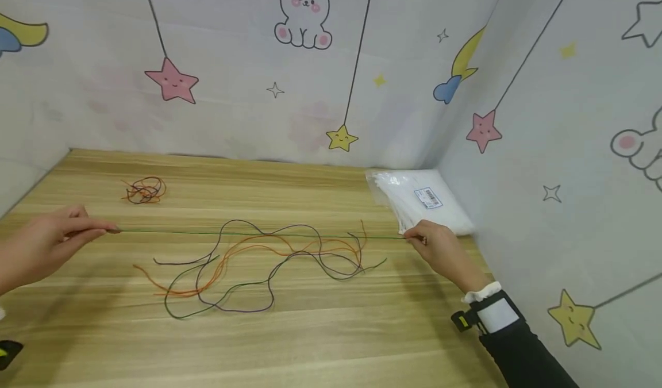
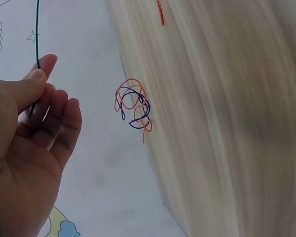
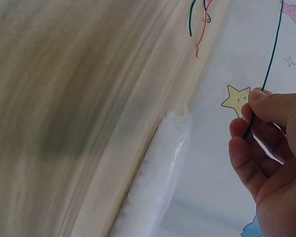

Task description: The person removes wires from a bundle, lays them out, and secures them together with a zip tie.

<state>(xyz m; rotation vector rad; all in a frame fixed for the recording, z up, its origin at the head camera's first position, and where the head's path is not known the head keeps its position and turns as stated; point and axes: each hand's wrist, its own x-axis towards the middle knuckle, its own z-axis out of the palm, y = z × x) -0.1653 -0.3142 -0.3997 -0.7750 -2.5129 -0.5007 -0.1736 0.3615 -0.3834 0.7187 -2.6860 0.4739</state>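
Note:
A green cord (image 1: 186,232) is stretched straight and level between the two hands, above the table. My left hand (image 1: 54,241) pinches one end between thumb and forefinger; in the left wrist view a short tail of the cord (image 2: 37,34) pokes past the thumb. The other end is pinched by my right hand (image 1: 439,250), and the right wrist view shows its tail (image 3: 248,129) lying against the fingers. Under the taut cord, loose orange cords (image 1: 227,256), dark purple cords (image 1: 243,311) and a dark green cord (image 1: 173,313) lie in overlapping waves on the table.
A small tangle of orange and dark cords (image 1: 145,191) lies at the table's back left. At the back right, a clear plastic bag with white contents (image 1: 414,189) and a label rests against the wall. Printed cloth walls (image 1: 233,112) border the wooden table (image 1: 289,353).

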